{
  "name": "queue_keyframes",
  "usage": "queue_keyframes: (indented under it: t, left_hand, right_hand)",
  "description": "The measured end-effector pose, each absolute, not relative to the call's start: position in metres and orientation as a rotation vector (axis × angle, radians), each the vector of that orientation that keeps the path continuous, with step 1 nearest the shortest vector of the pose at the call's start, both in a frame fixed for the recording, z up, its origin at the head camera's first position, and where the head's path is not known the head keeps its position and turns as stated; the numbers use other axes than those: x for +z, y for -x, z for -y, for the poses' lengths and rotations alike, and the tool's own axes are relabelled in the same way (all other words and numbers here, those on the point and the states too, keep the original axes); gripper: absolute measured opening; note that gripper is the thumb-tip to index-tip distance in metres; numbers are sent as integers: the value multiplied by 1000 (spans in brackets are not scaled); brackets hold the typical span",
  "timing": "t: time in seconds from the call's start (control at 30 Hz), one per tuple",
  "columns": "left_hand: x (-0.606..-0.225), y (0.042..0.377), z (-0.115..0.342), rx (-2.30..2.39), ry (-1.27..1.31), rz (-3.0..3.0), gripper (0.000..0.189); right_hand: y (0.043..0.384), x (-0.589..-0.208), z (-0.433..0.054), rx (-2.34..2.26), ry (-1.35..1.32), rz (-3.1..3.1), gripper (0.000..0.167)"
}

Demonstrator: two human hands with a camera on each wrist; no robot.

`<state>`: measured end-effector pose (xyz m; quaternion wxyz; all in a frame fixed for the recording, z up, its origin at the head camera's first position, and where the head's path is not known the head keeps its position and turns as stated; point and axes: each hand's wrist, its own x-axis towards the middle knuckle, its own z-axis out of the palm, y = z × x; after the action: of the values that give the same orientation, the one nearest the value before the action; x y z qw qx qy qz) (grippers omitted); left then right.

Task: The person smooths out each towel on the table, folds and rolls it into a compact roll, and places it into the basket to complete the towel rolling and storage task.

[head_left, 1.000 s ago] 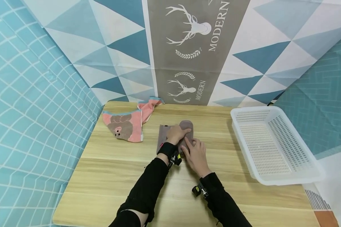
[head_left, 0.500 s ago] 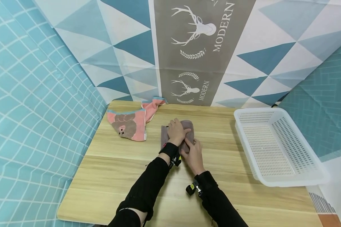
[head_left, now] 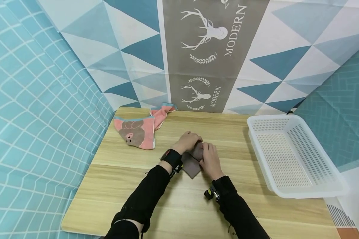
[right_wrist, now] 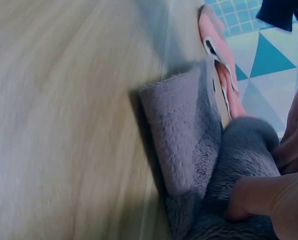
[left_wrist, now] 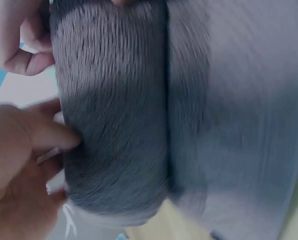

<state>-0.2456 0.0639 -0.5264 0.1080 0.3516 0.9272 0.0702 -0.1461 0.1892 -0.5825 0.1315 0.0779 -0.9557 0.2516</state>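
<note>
A grey-brown towel [head_left: 192,166] lies mid-table, one side wound into a thick roll [left_wrist: 113,110] and the other side flat, its corner pointing toward the person. At the roll's far end the left hand [head_left: 186,141] curls its fingers over the fabric. The right hand [head_left: 210,161] grips the roll's right side, thumb toward the near end. In the left wrist view, fingers of both hands bend around the roll's edge. The right wrist view has a thumb [right_wrist: 256,200] pressing into the roll, beside the flat part [right_wrist: 174,130].
A pink towel with a brown animal picture [head_left: 146,131] lies crumpled at the table's back left. On the right stands a white perforated plastic basket [head_left: 258,166]. Patterned cloth hangs behind the wooden table [head_left: 107,199], with blue checked cloth at left.
The grey-brown towel has turned, so its flat part now points toward the person instead of left. The left hand has moved off the flat part to the roll's far end.
</note>
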Motion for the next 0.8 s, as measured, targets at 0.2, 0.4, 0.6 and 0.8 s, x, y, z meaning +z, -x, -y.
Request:
queue_keyframes:
  t: [0.2,0.4,0.6,0.8]
  left_hand:
    - [-510,249,-54,313,-1057,-2473,39]
    - [-499,253,-46,374,-1000,-2301,15]
    - [-510,251,-37,413,-802,-2212,37]
    - [-525,243,-39,214,-760,-2168,65]
  right_hand:
    - [147,-583,-192,498,-356,2743,54]
    - [144,-587,-190,401,-472,2708,37]
    - [136,-602,-187,209,-592,2585,19]
    - [129,-609,-192,204,-740,2546,14]
